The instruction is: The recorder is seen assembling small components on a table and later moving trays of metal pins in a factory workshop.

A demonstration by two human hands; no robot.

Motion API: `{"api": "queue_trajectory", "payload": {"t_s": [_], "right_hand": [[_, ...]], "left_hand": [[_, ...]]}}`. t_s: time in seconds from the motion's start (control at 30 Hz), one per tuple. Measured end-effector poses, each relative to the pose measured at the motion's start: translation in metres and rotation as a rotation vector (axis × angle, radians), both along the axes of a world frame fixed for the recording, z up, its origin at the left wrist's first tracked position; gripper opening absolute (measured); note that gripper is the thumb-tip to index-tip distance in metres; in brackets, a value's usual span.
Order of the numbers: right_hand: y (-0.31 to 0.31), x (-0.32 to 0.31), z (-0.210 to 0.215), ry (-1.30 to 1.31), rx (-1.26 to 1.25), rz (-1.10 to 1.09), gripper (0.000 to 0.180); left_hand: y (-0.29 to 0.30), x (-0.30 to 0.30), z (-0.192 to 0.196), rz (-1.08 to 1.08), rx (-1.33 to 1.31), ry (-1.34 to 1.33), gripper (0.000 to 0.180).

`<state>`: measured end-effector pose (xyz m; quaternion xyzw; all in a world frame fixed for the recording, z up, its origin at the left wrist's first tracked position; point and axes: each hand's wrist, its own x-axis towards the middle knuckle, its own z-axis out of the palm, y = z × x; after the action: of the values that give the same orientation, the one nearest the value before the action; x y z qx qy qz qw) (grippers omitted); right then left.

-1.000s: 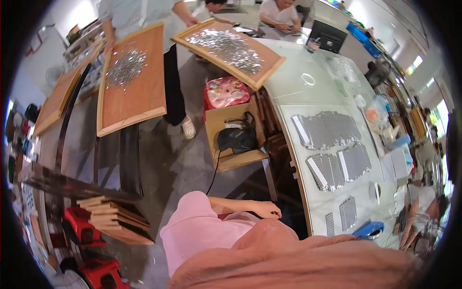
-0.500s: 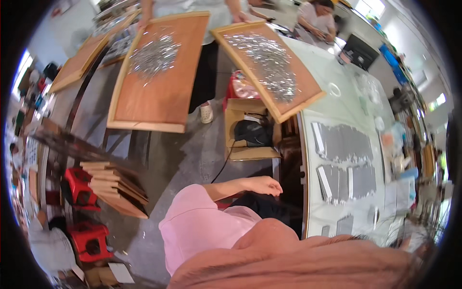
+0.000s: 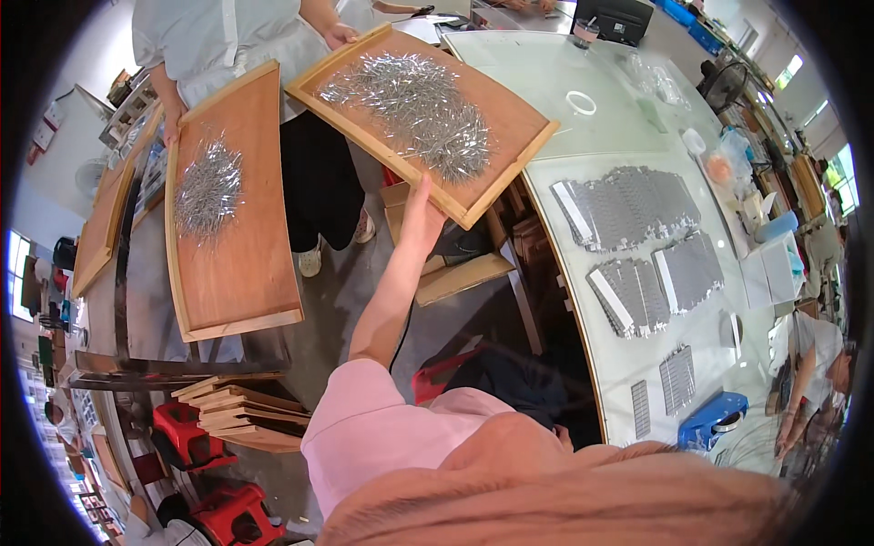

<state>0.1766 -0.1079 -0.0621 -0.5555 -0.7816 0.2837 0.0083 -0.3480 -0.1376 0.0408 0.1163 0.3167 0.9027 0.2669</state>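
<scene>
My left hand (image 3: 422,214) reaches forward and grips the near edge of a wooden tray (image 3: 319,84), its fingers partly hidden by the rim. Loose, thin, shiny metal pieces (image 3: 410,109) lie heaped in this tray. Across from me a person in a pale top holds the tray's far edge with one hand (image 3: 340,36). Their other hand (image 3: 171,127) holds a second wooden tray (image 3: 246,273), which hangs tilted and bears a smaller heap of similar metal pieces (image 3: 209,187). My right hand is not in view.
A pale-topped table (image 3: 628,364) on the right bears grey strips laid in blocks (image 3: 628,209), a blue dispenser (image 3: 713,419) and a white ring (image 3: 581,103). An open cardboard box (image 3: 464,278) stands below the tray. Stacked wooden trays (image 3: 246,414) and red stools (image 3: 187,437) are at lower left.
My left hand has moved from near my body out to the tray and taken hold of its edge. Both trays appear further left in the view, which has shifted.
</scene>
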Motion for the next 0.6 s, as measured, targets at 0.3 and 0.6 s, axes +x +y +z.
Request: {"api": "queue_trajectory", "payload": {"t_s": [0.3, 0.6], "right_hand": [[0.005, -0.015, 0.015, -0.074, 0.081, 0.066, 0.023], [0.029, -0.080, 0.052, -0.416, 0.185, 0.386, 0.024]], "left_hand": [[0.005, -0.019, 0.003, 0.072, 0.017, -0.115, 0.044], [-0.067, 0.007, 0.009, 0.125, -0.077, -0.158, 0.040]]}}
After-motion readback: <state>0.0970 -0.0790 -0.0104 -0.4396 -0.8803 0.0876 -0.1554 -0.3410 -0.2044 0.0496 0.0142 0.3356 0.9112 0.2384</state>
